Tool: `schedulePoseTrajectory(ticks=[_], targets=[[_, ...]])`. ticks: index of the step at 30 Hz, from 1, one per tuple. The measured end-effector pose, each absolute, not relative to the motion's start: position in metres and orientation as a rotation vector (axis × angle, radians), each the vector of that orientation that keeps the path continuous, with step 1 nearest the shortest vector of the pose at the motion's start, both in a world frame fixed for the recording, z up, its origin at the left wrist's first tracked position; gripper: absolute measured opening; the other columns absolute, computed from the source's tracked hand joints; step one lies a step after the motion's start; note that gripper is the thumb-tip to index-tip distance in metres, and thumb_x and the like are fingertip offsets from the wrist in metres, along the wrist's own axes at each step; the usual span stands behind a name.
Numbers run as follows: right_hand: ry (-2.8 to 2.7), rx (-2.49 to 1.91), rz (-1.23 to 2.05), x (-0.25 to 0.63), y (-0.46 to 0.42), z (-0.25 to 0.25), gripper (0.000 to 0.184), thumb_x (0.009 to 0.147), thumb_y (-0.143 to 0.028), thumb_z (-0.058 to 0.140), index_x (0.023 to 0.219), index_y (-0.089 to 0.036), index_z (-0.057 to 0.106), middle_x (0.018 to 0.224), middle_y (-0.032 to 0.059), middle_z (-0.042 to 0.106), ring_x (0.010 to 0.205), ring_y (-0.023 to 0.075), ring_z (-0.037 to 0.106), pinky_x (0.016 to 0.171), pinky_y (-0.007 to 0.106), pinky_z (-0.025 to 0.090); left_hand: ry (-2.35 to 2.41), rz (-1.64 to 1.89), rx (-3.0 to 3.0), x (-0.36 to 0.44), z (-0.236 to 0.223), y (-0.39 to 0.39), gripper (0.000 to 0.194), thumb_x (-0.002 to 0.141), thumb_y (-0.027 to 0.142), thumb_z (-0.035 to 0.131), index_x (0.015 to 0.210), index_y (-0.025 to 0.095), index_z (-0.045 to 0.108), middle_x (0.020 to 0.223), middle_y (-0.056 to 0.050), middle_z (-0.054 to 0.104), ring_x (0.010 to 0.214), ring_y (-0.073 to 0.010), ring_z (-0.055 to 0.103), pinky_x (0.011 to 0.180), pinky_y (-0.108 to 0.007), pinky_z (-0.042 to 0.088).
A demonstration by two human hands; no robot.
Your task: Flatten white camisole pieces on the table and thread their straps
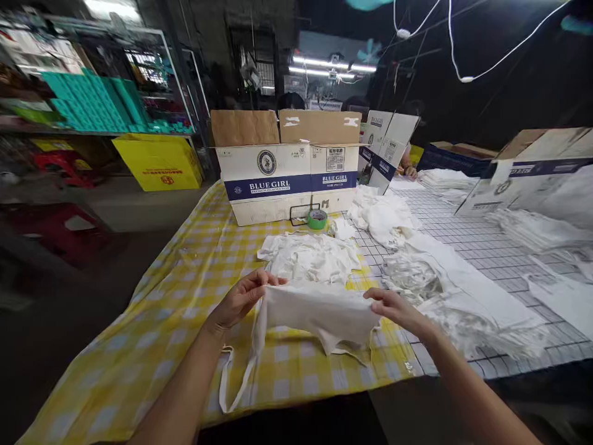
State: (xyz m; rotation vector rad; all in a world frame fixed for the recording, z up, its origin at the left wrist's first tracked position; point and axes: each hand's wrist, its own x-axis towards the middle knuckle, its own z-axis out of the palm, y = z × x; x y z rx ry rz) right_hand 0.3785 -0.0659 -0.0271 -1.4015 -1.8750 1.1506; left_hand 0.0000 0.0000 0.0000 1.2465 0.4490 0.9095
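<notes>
Between my two hands a white piece of fabric (319, 315) is stretched out above the checked tablecloth, with a thin white strap hanging from its left side. My left hand (243, 296) pinches the upper left corner. At the upper right corner, my right hand (391, 307) grips the edge between thumb and fingers. Just behind the held cloth lies a pile of white fabric pieces (310, 256), flat on the table.
A cardboard box (287, 179) stands at the back, with a roll of green tape (317, 219) before it. Heaps of white cloth (412, 275) cover the right side. Another person's hand (409, 171) shows behind a second box (386, 151). A yellow box (157, 164) sits left.
</notes>
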Motion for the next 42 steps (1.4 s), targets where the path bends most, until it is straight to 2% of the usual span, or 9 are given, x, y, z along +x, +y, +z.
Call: schedulePoseTrajectory(ticks=[6,10,15,19,24,31,37,39,42], targets=[[-1.761,-1.214,1.208,0.367,-0.065,0.006,0.030,0.081,-0.043,0.055,0.068,-0.017,0.062,0.076,0.0031,0.053,0.076,0.0181,0.050,0.069,0.028,0.039,0.557,0.926,1.422,-0.005,0.015,0.012,0.019,0.077,0.031,0.060,0.076,0.016,0.049,0.077,-0.001,0.050,0.085,-0.0169,0.051,0.077,-0.027,0.037],[-1.694,-0.913,1.174,0.374,-0.063,0.039,0.026,0.077,-0.043,0.059,0.067,-0.020,0.065,0.093,0.0056,0.049,0.088,0.0206,0.048,0.078,0.034,0.039,0.679,0.852,1.670,-0.013,0.044,0.013,0.023,0.077,0.036,0.060,0.075,0.016,0.049,0.070,0.002,0.044,0.065,-0.0099,0.040,0.060,-0.020,0.032],[-1.513,-0.706,1.226,0.385,-0.056,0.063,0.026,0.071,-0.044,0.062,0.058,-0.021,0.060,0.080,0.0046,0.046,0.077,0.0199,0.047,0.067,0.034,0.042,0.783,0.585,1.912,-0.017,0.085,0.010,0.026,0.077,0.039,0.058,0.088,0.016,0.055,0.078,0.001,0.048,0.069,-0.0113,0.042,0.060,-0.020,0.032],[-1.385,-0.736,1.170,0.396,-0.047,0.066,0.023,0.068,-0.045,0.065,0.061,-0.023,0.060,0.073,0.0036,0.048,0.082,0.0228,0.048,0.069,0.036,0.042,0.824,0.438,2.105,-0.021,0.099,0.016,0.030,0.077,0.042,0.057,0.067,0.014,0.054,0.067,0.002,0.043,0.062,-0.0099,0.039,0.055,-0.021,0.028],[-1.703,-1.043,1.149,0.400,-0.044,0.078,0.038,0.075,-0.043,0.061,0.050,-0.017,0.048,0.059,-0.0007,0.039,0.061,0.0146,0.042,0.059,0.029,0.036,0.815,0.445,2.280,-0.026,0.109,0.016,0.033,0.073,0.041,0.062,0.057,0.014,0.053,0.074,0.001,0.045,0.068,-0.0112,0.044,0.061,-0.022,0.032],[-1.906,-1.271,1.057,0.401,-0.046,0.087,0.035,0.082,-0.047,0.052,0.062,-0.018,0.051,0.065,-0.0006,0.044,0.061,0.0133,0.043,0.055,0.026,0.034,0.674,0.385,2.392,-0.021,0.130,-0.007,0.028,0.070,0.039,0.067,0.058,0.015,0.058,0.067,0.001,0.052,0.073,-0.0140,0.048,0.070,-0.024,0.036],[-2.000,-1.467,0.555,0.390,-0.026,0.083,0.034,0.080,-0.050,0.051,0.066,-0.019,0.056,0.071,0.0024,0.053,0.067,0.0171,0.048,0.060,0.029,0.038,0.672,0.576,2.465,0.005,0.148,-0.029,0.030,0.072,0.039,0.065,0.060,0.014,0.054,0.067,0.001,0.050,0.069,-0.0121,0.045,0.070,-0.024,0.035],[-2.009,-1.402,0.505,0.361,-0.028,0.088,0.030,0.079,-0.050,0.054,0.080,-0.021,0.061,0.084,0.0051,0.056,0.077,0.0195,0.050,0.064,0.030,0.040,0.696,0.614,2.423,0.026,0.148,-0.033,0.025,0.076,0.037,0.061,0.066,0.015,0.056,0.062,0.003,0.046,0.062,-0.0101,0.041,0.061,-0.022,0.033],[-1.978,-1.089,0.886,0.306,-0.041,0.097,0.037,0.081,-0.047,0.054,0.110,-0.024,0.053,0.091,0.0042,0.055,0.080,0.0173,0.050,0.065,0.028,0.042,0.700,0.618,2.338,0.061,0.140,-0.035,0.015,0.079,0.030,0.056,0.074,0.015,0.057,0.059,0.005,0.044,0.057,-0.0085,0.039,0.053,-0.021,0.028]])
